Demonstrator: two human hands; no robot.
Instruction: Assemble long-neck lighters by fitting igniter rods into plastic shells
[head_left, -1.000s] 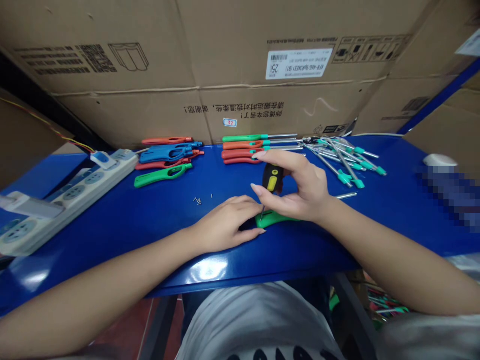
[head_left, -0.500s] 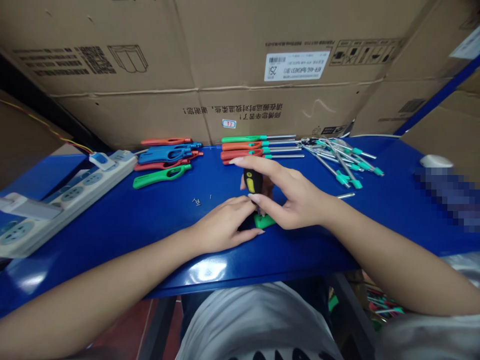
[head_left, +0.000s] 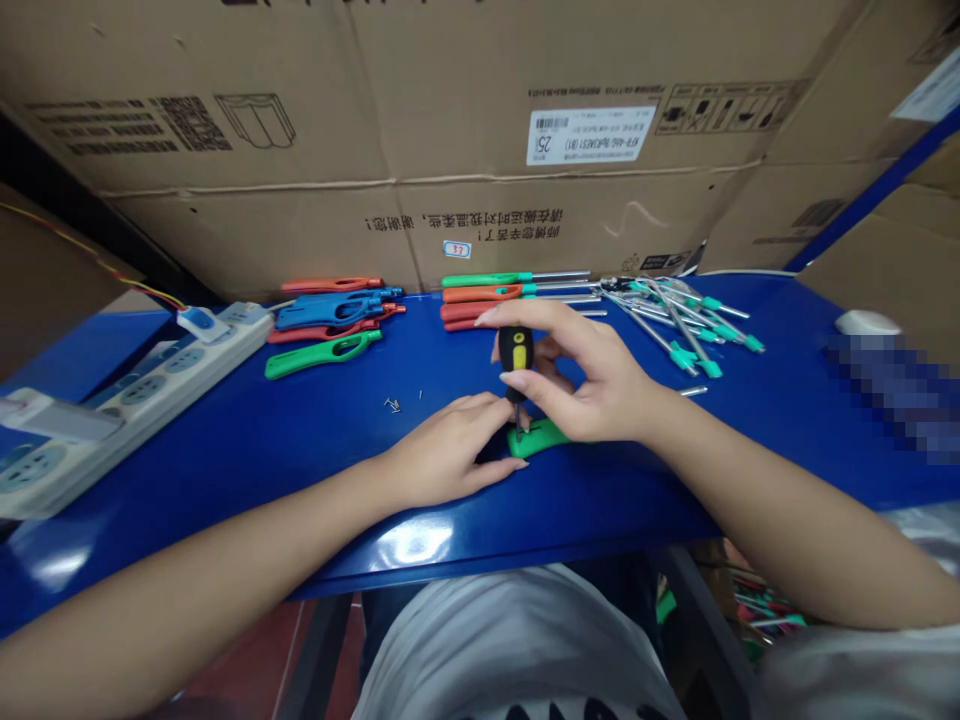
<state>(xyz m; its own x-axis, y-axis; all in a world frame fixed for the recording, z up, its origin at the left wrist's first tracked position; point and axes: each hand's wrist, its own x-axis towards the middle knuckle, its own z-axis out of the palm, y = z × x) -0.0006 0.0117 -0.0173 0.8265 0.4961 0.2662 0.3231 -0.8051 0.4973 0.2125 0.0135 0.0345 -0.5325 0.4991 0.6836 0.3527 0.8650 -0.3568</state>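
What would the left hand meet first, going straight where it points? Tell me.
Probably the long green plastic handle, whose end lies beside the left hand; the black-and-yellow screwdriver is also close, and depth leaves the order uncertain.

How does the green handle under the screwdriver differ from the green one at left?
The near handle is partly covered by the right hand; the left handle shows whole. The near one has a screwdriver at its end; the left one has none. Both are green, on the blue table.
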